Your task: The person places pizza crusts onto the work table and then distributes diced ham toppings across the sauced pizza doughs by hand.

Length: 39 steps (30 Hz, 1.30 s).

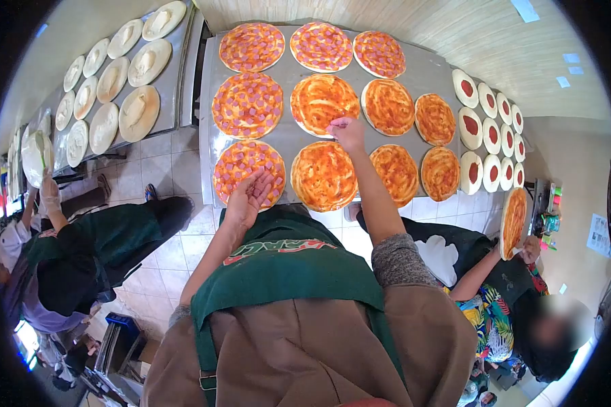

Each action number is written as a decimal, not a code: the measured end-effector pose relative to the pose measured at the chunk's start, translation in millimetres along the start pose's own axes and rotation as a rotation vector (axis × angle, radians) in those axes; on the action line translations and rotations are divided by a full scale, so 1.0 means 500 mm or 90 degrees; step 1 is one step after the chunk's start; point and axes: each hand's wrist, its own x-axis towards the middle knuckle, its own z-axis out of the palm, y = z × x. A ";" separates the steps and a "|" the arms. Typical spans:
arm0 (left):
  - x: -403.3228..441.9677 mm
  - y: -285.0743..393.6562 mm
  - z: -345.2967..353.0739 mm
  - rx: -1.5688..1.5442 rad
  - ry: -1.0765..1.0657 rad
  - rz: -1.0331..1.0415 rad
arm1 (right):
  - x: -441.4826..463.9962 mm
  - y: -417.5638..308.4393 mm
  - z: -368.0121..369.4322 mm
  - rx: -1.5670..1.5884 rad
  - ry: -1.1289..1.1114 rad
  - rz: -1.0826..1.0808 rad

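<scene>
Several pizza bases lie in rows on a metal table. My left hand (251, 193) is palm up over the near left pizza with pink cubes (241, 157), its fingers spread a little; whether small pieces lie in the palm cannot be made out. My right hand (348, 134) has its fingers pinched together at the lower right edge of the middle-row pizza (319, 98), which shows sauce and cheese without visible pink cubes. Just below it is another sauced pizza (324, 178). Pink cubes cover the far pizza (321, 46) and the left-column pizza (247, 106).
On the left, a second table (166, 112) bears plain dough rounds; a co-worker stands by it. At the right, dough rounds with red sauce spots (470, 129) continue the row. Another co-worker there holds a sauced pizza (513, 220) beside the table's near edge.
</scene>
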 end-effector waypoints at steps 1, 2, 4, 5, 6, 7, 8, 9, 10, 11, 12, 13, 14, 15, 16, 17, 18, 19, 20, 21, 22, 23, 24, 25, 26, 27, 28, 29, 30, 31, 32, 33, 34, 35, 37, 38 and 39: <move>0.002 -0.001 0.001 -0.004 -0.001 0.001 | -0.001 -0.001 0.004 -0.038 0.020 -0.014; 0.002 -0.002 0.001 -0.007 -0.002 0.001 | -0.003 0.000 0.007 -0.076 0.040 -0.026; 0.004 -0.002 0.002 -0.008 -0.004 -0.001 | -0.012 -0.013 0.013 -0.174 0.087 -0.045; 0.004 -0.002 0.001 -0.007 -0.004 -0.004 | -0.026 -0.032 0.014 -0.234 0.114 -0.050; 0.003 -0.003 0.000 -0.005 -0.005 -0.006 | -0.036 -0.045 0.012 -0.294 0.141 -0.055; 0.003 -0.004 -0.002 -0.001 -0.003 -0.008 | -0.040 -0.048 0.009 -0.289 0.144 -0.071; 0.003 -0.004 -0.004 0.004 -0.002 -0.009 | -0.042 -0.050 0.005 -0.284 0.147 -0.088; 0.004 -0.003 -0.006 0.008 -0.001 -0.010 | -0.044 -0.051 0.001 -0.279 0.149 -0.104; 0.003 -0.002 -0.007 0.013 -0.003 -0.005 | -0.044 -0.052 -0.005 -0.161 0.141 -0.076; 0.002 -0.001 -0.009 0.018 -0.006 -0.001 | -0.046 -0.052 -0.013 -0.043 0.132 -0.046; 0.002 0.001 -0.010 0.023 -0.008 0.003 | -0.046 -0.051 -0.023 0.075 0.122 -0.017; 0.001 0.003 -0.010 0.024 -0.006 0.004 | -0.033 -0.027 -0.033 0.141 0.092 -0.019; -0.001 0.005 -0.008 0.025 -0.003 0.005 | -0.009 0.021 -0.041 0.206 0.063 -0.021; -0.001 0.006 -0.008 0.026 -0.001 0.005 | 0.004 0.049 -0.046 0.271 0.033 -0.022; 0.001 0.006 -0.010 0.021 0.001 0.000 | 0.000 0.044 -0.051 0.288 0.027 -0.007; 0.003 0.005 -0.012 0.015 0.004 -0.006 | -0.006 0.039 -0.058 0.305 0.020 0.009; 0.006 0.004 -0.013 0.010 0.007 -0.010 | -0.009 0.033 -0.063 0.322 0.012 0.024; 0.004 0.005 -0.011 0.012 0.006 -0.012 | -0.011 0.029 -0.062 0.278 0.024 0.015; 0.000 0.006 -0.007 0.015 0.006 -0.013 | -0.012 0.025 -0.059 0.235 0.035 0.006; -0.002 0.008 -0.005 0.019 0.006 -0.013 | -0.014 0.020 -0.057 0.193 0.046 -0.004; -0.002 0.008 -0.005 0.021 0.005 -0.011 | -0.008 0.028 -0.055 0.209 0.036 -0.007; -0.001 0.008 -0.007 0.023 0.003 -0.009 | -0.003 0.035 -0.053 0.226 0.026 -0.010; -0.001 0.008 -0.008 0.025 0.002 -0.007 | 0.004 0.042 -0.050 0.243 0.015 -0.012; -0.002 0.010 -0.007 0.023 0.005 -0.009 | 0.018 0.061 -0.044 0.186 0.022 -0.028; -0.004 0.012 -0.005 0.020 0.008 -0.011 | 0.033 0.079 -0.038 0.129 0.030 -0.044; -0.004 0.013 -0.004 0.018 0.011 -0.014 | 0.045 0.098 -0.035 0.072 0.037 -0.059; -0.004 0.013 -0.005 0.022 0.010 -0.014 | 0.036 0.085 -0.037 -0.003 0.052 -0.059; -0.003 0.014 -0.007 0.025 0.009 -0.014 | 0.019 0.057 -0.038 -0.078 0.067 -0.058; -0.002 0.015 -0.007 0.029 0.008 -0.014 | 0.006 0.034 -0.037 -0.153 0.082 -0.058; -0.001 0.015 -0.006 0.027 0.007 -0.015 | 0.008 0.034 -0.034 -0.185 0.106 -0.080; 0.000 0.016 -0.004 0.024 0.007 -0.016 | 0.010 0.034 -0.032 -0.217 0.131 -0.104; 0.000 0.016 -0.003 0.022 0.007 -0.016 | 0.012 0.035 -0.031 -0.249 0.155 -0.127; 0.002 0.015 -0.003 0.025 0.004 -0.015 | 0.009 0.025 -0.031 -0.255 0.162 -0.115; 0.002 0.013 -0.004 0.029 0.002 -0.014 | 0.005 0.015 -0.033 -0.262 0.169 -0.104; 0.002 0.013 -0.002 0.033 0.001 -0.014 | -0.010 -0.012 -0.043 -0.245 0.183 -0.089; 0.001 0.014 0.000 0.034 0.002 -0.015 | -0.024 -0.032 -0.052 -0.222 0.190 -0.087; 0.000 0.016 0.002 0.034 0.004 -0.016 | -0.030 -0.042 -0.057 -0.199 0.195 -0.085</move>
